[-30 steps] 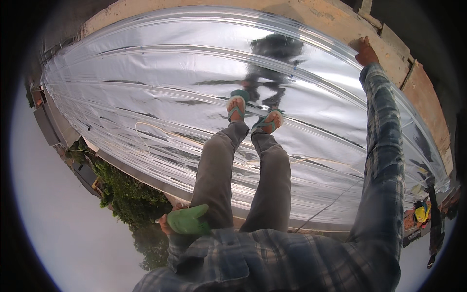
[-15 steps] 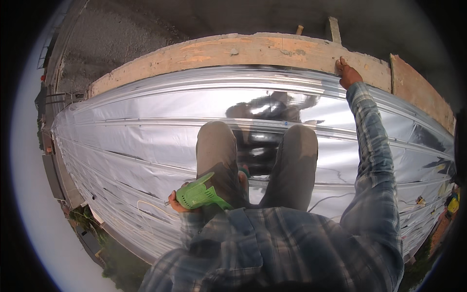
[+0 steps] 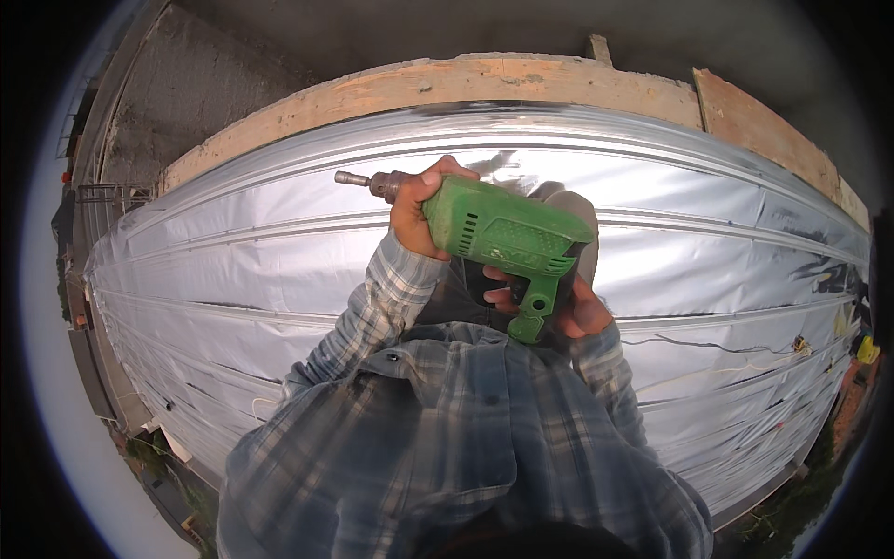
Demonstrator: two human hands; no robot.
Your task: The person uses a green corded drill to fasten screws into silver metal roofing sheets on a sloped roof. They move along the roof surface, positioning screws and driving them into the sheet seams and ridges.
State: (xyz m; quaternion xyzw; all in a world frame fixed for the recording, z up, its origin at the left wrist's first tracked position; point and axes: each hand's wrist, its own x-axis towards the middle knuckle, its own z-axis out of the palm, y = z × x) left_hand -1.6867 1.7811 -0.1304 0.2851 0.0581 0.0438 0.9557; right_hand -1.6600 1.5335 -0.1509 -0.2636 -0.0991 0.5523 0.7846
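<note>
A green power drill (image 3: 507, 224) is held up in front of my chest, its nose toward the left. My left hand (image 3: 416, 210) wraps round the front of its body, just behind the metal chuck (image 3: 384, 185). A short socket bit (image 3: 352, 178) sticks out of the chuck. My right hand (image 3: 585, 312) closes round the handle, some of its fingers showing past the near side and the rest hidden. Behind the drill, my knee (image 3: 570, 207) shows in part above a shiny silver foil sheet (image 3: 307, 270).
Metal battens (image 3: 675, 220) run across the foil. At the far side a wooden-looking beam (image 3: 419, 86) borders a rough grey wall, with a brown board (image 3: 768, 130) to its right. A dark cable (image 3: 712, 346) lies on the foil at the right, near a yellow object (image 3: 867, 349).
My right hand has come away from the far beam and taken the drill's handle. The drill has risen from beside my left knee to in front of my chest, still in my left hand.
</note>
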